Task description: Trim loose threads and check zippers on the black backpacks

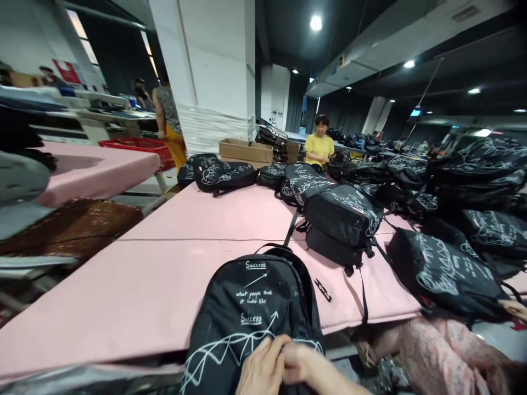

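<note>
A black backpack point(251, 312) with white print reading "Success" lies at the near edge of a pink table point(135, 285). My left hand point(260, 370) and my right hand point(307, 367) meet at the bag's lower front, fingers curled and pinched together on its fabric. What exactly they pinch is hidden between the fingers. A small pair of black thread snips point(323, 289) lies on the table just right of the backpack.
Several more black printed backpacks point(341, 219) are piled across the table's middle and right. A person in a yellow shirt point(319, 148) sits at the far end. Cardboard boxes point(245, 149) stand by a white pillar. Another person's patterned sleeve point(436, 351) is at lower right.
</note>
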Tool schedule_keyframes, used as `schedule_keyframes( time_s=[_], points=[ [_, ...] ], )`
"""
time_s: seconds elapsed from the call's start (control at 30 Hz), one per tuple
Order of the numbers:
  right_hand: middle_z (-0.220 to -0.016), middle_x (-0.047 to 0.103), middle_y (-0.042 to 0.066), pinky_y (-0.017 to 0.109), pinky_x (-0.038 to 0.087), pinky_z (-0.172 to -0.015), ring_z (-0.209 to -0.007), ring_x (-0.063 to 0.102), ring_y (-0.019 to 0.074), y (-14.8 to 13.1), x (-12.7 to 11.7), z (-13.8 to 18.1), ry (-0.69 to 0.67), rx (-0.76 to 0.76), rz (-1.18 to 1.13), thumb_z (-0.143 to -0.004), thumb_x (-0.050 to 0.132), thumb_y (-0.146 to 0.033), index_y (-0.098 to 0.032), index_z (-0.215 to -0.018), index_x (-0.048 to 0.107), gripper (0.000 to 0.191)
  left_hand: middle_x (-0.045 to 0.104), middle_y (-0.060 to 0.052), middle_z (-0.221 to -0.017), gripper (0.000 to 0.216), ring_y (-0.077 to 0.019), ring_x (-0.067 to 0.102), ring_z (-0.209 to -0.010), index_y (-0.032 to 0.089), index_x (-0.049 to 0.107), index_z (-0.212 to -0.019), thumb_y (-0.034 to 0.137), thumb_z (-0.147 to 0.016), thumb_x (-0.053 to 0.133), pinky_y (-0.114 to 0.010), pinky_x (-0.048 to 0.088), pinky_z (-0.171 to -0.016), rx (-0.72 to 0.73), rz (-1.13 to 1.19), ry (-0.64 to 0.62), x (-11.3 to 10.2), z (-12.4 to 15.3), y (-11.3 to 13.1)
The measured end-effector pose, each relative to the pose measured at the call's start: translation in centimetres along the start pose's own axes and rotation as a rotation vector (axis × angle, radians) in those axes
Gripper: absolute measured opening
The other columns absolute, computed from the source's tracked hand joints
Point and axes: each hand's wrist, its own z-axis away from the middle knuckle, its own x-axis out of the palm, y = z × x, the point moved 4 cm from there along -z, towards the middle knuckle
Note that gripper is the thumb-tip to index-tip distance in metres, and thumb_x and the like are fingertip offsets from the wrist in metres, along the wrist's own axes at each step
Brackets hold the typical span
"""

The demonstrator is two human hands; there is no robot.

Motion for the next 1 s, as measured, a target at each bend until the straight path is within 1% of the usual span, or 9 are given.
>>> schedule_keyframes(
  time_s=[0.07, 0.2, 0.3, 0.43, 0.6, 0.7, 0.8, 0.87, 1.0],
  points=[
    [-0.070, 0.065, 0.003, 0.035, 0.052, -0.077, -0.071, 0.066, 0.0144, -2.7, 0.4, 3.4, 0.321, -0.356, 0.547, -0.082, 0.054, -0.009, -0.002, -0.088, 0.066, 0.016, 0.065, 0.000, -0.072, 0.029, -0.0136, 0.063, -0.063, 0.026, 0.059, -0.109, 0.023, -0.085, 0.043, -0.020, 0.050, -0.059, -0.041, -0.012, -0.022, 0.2, 0.0, -1.5],
    [-0.083, 0.068, 0.010, 0.034, 0.051, -0.068, -0.073, 0.066, 0.0204, -8.1, 5.5, 14.7, 1.629, -1.152, 1.933, -0.084, 0.052, -0.029, -0.012, -0.094, 0.066, 0.024, 0.065, 0.000, -0.071, 0.030, -0.0136, 0.061, -0.065, 0.023, 0.059, -0.111, 0.028, -0.087, 0.042, -0.022, 0.050, -0.062, -0.078, -0.048, -0.025, -1.8, -3.0, -4.1],
    [-0.103, 0.062, 0.018, 0.046, 0.043, -0.084, -0.100, 0.057, 0.0295, -11.3, 6.2, 18.5, 1.972, -1.255, 2.059, -0.081, 0.053, -0.029, -0.012, -0.097, 0.062, 0.025, 0.067, -0.008, -0.091, 0.030, -0.0200, 0.060, -0.086, 0.019, 0.062, -0.105, 0.030, -0.087, 0.041, -0.034, 0.048, -0.078, -0.087, -0.227, 0.108, -5.8, -8.8, -7.0],
    [-0.112, 0.055, 0.019, 0.043, 0.037, -0.089, -0.109, 0.048, 0.0304, -14.3, 4.1, 18.7, 2.061, -1.284, 2.119, -0.075, 0.059, -0.026, -0.015, -0.098, 0.059, 0.026, 0.059, -0.016, -0.118, 0.040, -0.0322, 0.049, -0.112, 0.014, 0.056, -0.118, 0.034, -0.086, 0.041, -0.050, 0.038, -0.092, -0.359, -0.328, 0.070, -8.8, -15.9, -12.6],
    [-0.091, 0.062, 0.014, 0.033, 0.039, -0.083, -0.097, 0.055, 0.0245, -15.5, 3.6, 18.9, 2.030, -1.343, 2.044, -0.078, 0.052, -0.023, -0.015, -0.080, 0.061, 0.012, 0.067, -0.009, -0.104, 0.038, -0.0239, 0.060, -0.095, 0.015, 0.063, -0.104, 0.039, -0.084, 0.041, -0.034, 0.045, -0.085, -0.434, -0.170, -0.144, -9.2, -16.9, -14.0],
    [-0.074, 0.062, 0.009, 0.032, 0.043, -0.073, -0.081, 0.059, 0.0227, -15.3, 4.1, 20.1, 1.934, -1.357, 1.931, -0.081, 0.046, -0.035, -0.016, -0.069, 0.058, 0.026, 0.067, -0.006, -0.098, 0.035, -0.0205, 0.061, -0.089, 0.015, 0.063, -0.100, 0.041, -0.079, 0.050, -0.030, 0.046, -0.081, -0.366, -0.002, -0.181, -11.1, -13.4, -10.9],
    [-0.072, 0.063, 0.007, 0.032, 0.047, -0.065, -0.071, 0.060, 0.0206, -13.5, 3.8, 20.8, 1.743, -1.367, 1.846, -0.079, 0.043, -0.051, -0.017, -0.073, 0.056, 0.037, 0.066, -0.002, -0.085, 0.023, -0.0166, 0.059, -0.081, 0.020, 0.068, -0.088, 0.037, -0.078, 0.057, -0.027, 0.047, -0.076, -0.168, 0.099, -0.323, -12.5, -6.9, -6.0],
    [-0.076, 0.063, 0.007, 0.031, 0.048, -0.065, -0.069, 0.060, 0.0186, -11.2, 3.4, 20.5, 1.614, -1.352, 1.817, -0.075, 0.046, -0.057, -0.018, -0.078, 0.055, 0.041, 0.064, -0.002, -0.077, 0.016, -0.0142, 0.057, -0.075, 0.022, 0.070, -0.083, 0.029, -0.082, 0.055, -0.025, 0.045, -0.068, -0.032, 0.087, -0.390, -12.3, -1.6, -2.9],
    [-0.079, 0.059, 0.002, 0.027, 0.046, -0.068, -0.069, 0.055, 0.0134, -5.2, 2.5, 17.7, 1.271, -1.334, 1.756, -0.070, 0.059, -0.051, -0.020, -0.083, 0.054, 0.034, 0.061, -0.001, -0.069, 0.030, -0.0136, 0.051, -0.069, 0.023, 0.068, -0.087, 0.016, -0.091, 0.039, -0.025, 0.039, -0.061, 0.130, -0.071, -0.282, -10.3, 6.8, 0.6]
  ],
)
